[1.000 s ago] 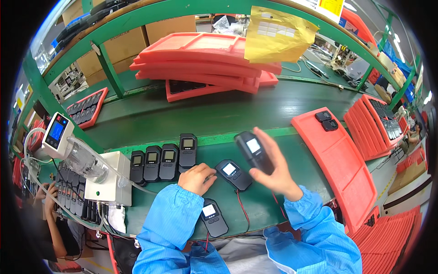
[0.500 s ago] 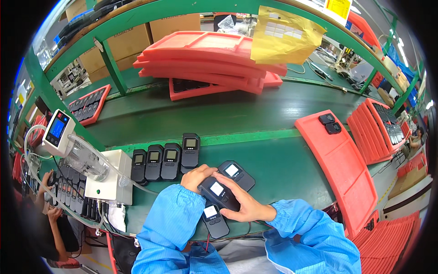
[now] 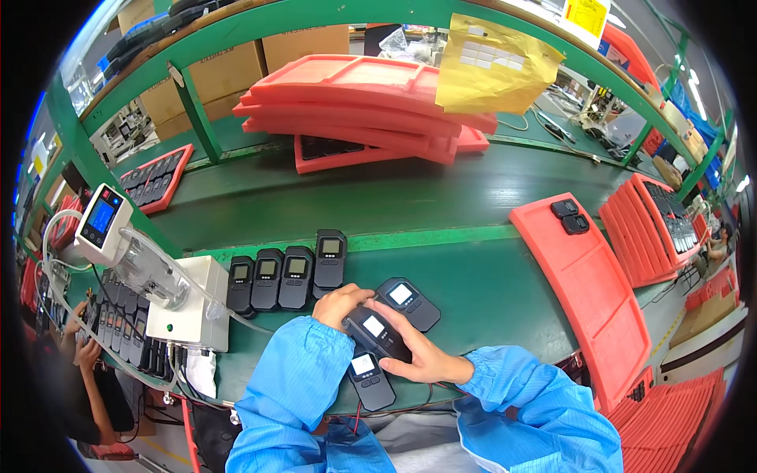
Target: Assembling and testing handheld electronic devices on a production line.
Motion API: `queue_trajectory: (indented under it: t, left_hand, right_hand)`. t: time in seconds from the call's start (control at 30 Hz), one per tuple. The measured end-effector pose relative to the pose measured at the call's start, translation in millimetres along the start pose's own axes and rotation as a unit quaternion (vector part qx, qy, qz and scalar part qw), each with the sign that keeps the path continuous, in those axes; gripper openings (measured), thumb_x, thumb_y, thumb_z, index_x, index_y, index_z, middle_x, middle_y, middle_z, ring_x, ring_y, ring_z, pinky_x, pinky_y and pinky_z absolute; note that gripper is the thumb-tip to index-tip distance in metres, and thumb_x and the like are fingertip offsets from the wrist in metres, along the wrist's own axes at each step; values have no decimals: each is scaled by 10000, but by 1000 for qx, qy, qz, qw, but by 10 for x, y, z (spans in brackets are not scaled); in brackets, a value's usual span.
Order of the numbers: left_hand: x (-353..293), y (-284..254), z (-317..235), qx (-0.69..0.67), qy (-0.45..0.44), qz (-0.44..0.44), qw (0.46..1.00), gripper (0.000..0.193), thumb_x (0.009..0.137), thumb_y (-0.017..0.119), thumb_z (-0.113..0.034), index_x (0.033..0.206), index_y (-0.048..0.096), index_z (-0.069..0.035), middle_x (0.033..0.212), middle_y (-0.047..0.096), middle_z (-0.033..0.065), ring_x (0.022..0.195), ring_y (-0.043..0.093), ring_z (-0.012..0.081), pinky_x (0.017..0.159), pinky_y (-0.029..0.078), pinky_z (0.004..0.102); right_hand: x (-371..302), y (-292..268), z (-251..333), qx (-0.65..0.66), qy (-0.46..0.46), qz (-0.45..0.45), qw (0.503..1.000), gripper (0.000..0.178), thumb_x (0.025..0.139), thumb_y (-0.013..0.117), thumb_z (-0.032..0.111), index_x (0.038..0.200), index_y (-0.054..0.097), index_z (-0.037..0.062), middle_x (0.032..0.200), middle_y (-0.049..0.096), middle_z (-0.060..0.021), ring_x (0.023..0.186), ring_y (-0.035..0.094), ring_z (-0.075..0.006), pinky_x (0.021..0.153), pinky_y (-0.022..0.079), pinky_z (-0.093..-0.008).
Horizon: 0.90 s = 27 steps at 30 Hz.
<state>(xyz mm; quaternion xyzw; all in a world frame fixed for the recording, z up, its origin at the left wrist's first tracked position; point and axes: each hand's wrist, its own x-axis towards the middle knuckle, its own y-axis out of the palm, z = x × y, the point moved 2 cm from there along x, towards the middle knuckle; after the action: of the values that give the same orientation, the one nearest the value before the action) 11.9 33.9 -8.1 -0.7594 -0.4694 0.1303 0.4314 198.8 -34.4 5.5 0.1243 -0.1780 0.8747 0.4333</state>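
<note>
A black handheld device (image 3: 383, 337) with a lit white screen is held between my two hands, tilted above the green bench. My left hand (image 3: 342, 306) is closed around its far left side, and its fingers are partly hidden. Closed along the device's right side is my right hand (image 3: 424, 353), thumb near its lower end. Just beyond lies a similar device with a lit screen (image 3: 418, 309). Another lit device (image 3: 373, 386) lies nearer me, partly under the held one. Left of my hands, several matching devices (image 3: 295, 280) with dim screens stand in a row.
At left, a white box (image 3: 206, 303) carries a clear bottle (image 3: 150, 268), tubing and a meter (image 3: 102, 225). Red foam trays (image 3: 363, 91) are stacked behind; another tray (image 3: 583, 292) rests at right with two small black parts. A co-worker's hands (image 3: 87, 353) are at far left.
My hands and the held device stay almost in place. The view has shifted slightly, and the co-worker's hands at far left have moved a little.
</note>
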Motion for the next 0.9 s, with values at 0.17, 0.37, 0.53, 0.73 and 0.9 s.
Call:
queue_trajectory:
  t: [0.17,0.37,0.53,0.73,0.9]
  left_hand:
    - [-9,63,115,-24,-1,10,1000,406,749,652,-103,1155,657,-97,944,635,129,905,654,336,752,525,384]
    - [-19,104,155,11,6,-8,1000,451,694,717,-82,1142,676,-106,894,640,109,829,667,295,712,525,372]
    - [-7,-59,65,12,-90,62,994,397,703,739,-102,1097,696,-107,852,642,86,718,660,243,654,526,345]
    - [-55,-192,17,15,-134,91,987,313,722,748,-131,1033,720,-105,804,638,57,647,641,170,616,526,310]
    - [-47,-166,-15,11,-125,70,990,274,722,756,-133,993,735,-101,797,648,50,658,646,167,623,532,309]
  right_hand:
    - [-14,27,-20,-46,-11,10,999,831,850,646,107,1507,153,-19,1550,233,-196,1441,242,-290,1165,202,-381]
    - [29,-61,10,-132,10,-28,991,868,775,669,91,1496,197,-8,1518,290,-218,1418,301,-330,1149,260,-399]
    - [93,-238,-33,-217,52,-57,973,882,722,673,69,1487,237,8,1491,327,-232,1395,333,-370,1132,302,-420]
    - [86,-296,-42,-267,62,-54,960,886,696,668,48,1485,264,40,1466,362,-236,1388,331,-394,1117,328,-443]
    - [76,-303,-19,-256,89,-43,961,887,694,671,45,1487,272,60,1457,379,-231,1390,326,-399,1111,336,-451]
